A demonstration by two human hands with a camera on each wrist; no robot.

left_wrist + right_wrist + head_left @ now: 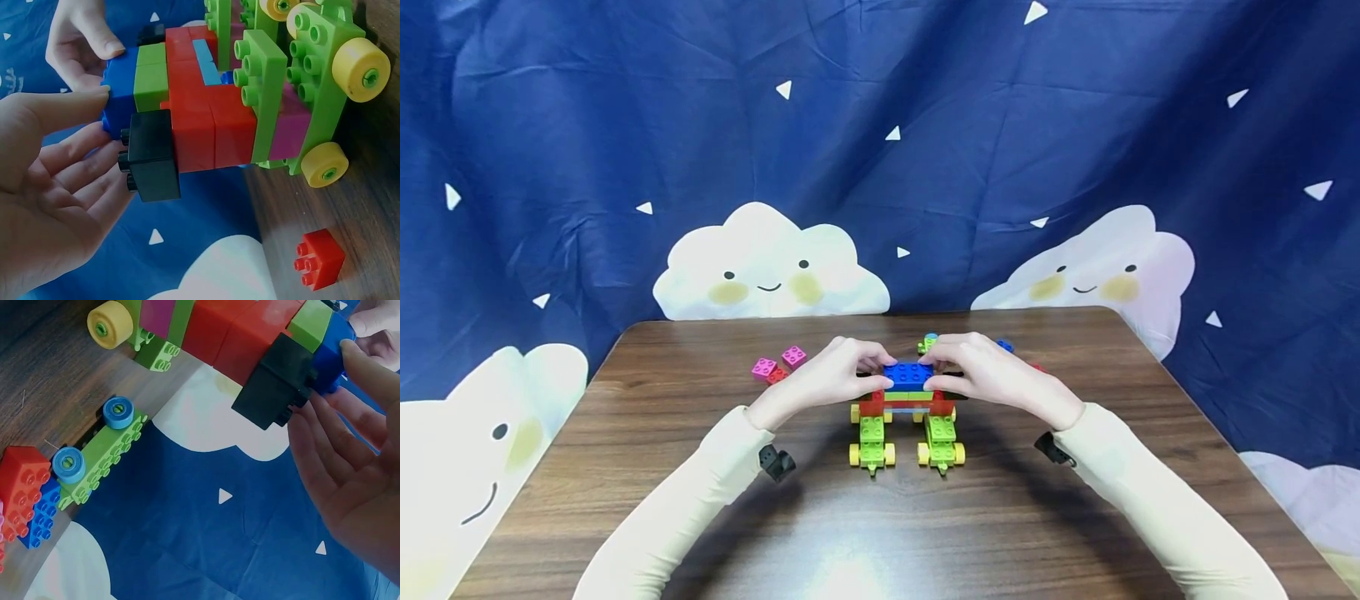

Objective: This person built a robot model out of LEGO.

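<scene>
A blue brick [908,375] forms the top of a built figure in the middle of the table. My left hand [831,375] pinches its left end between thumb and fingers; my right hand [988,371] grips the right end likewise. Under the blue brick come light green bricks [151,78], then a body of red bricks [212,131]. Black bricks stick out at both sides, one [153,156] beneath my left palm and one [275,381] by my right fingers. Two green wheeled bases [872,433] with yellow wheels [361,70] carry the figure.
Left of the figure lie pink bricks [764,368] and a red brick [320,259]. Behind my right hand are a green base with blue wheels [103,453], a red brick [25,481] and another blue brick [40,512]. A blue curtain [925,167] hangs behind the table.
</scene>
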